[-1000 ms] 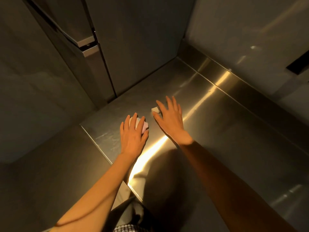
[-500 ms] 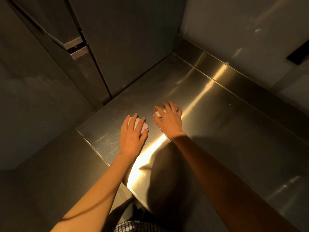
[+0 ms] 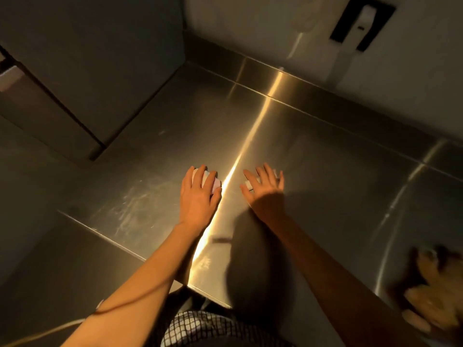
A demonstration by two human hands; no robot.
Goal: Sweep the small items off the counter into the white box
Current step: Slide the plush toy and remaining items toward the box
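Observation:
My left hand (image 3: 198, 199) lies flat on a pale pinkish-white item (image 3: 216, 182) on the steel counter (image 3: 325, 171), fingers stretched over it. A hand's width to the right, my right hand (image 3: 263, 194) rests on the counter with fingers spread. A small white piece (image 3: 249, 184) shows between its thumb and forefinger. Another pale bit (image 3: 276, 174) peeks out by its outer fingers. The white box is not in view.
A tall dark cabinet (image 3: 100, 58) borders the counter's far left. A raised steel ledge (image 3: 275, 76) and a wall with a dark fitting (image 3: 363, 21) close the back. Blurred brown items (image 3: 431, 296) lie at the lower right. The counter's front edge (image 3: 125, 249) runs by my left forearm.
My right hand came down over the small white piece and both hands slid a little toward me. The view swung right, bringing the brown items into sight.

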